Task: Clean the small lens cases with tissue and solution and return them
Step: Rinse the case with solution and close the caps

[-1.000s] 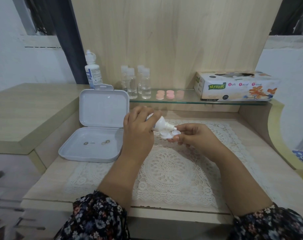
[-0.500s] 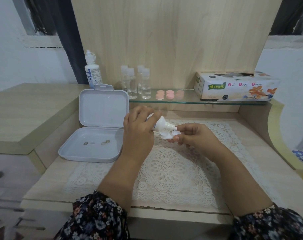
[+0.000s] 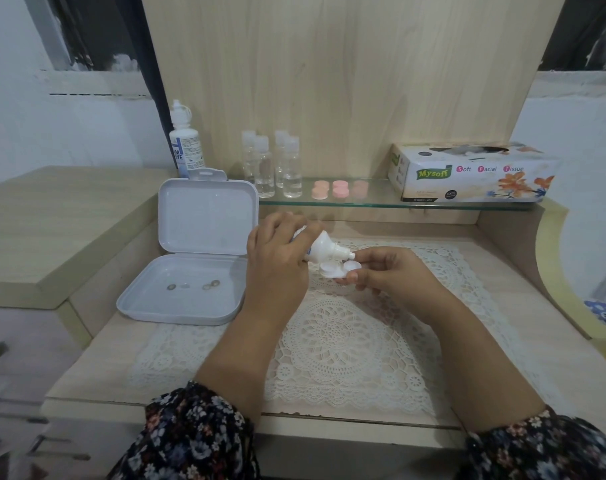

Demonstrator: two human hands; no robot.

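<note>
While right hand pinches lens case level, left hand grips bottle, nozzle tilted over wells to wet them.

- One head-worn wide-angle camera is looking forward and down, close over the lace mat and both forearms.
- It is facing the wooden back panel; straight edges are bowing outward.

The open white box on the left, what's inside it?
The white box holds a few small round lens-like pieces lying in its bottom tray, in two loose pairs. The raised lid looks bare. Nothing covers the tray.
</note>
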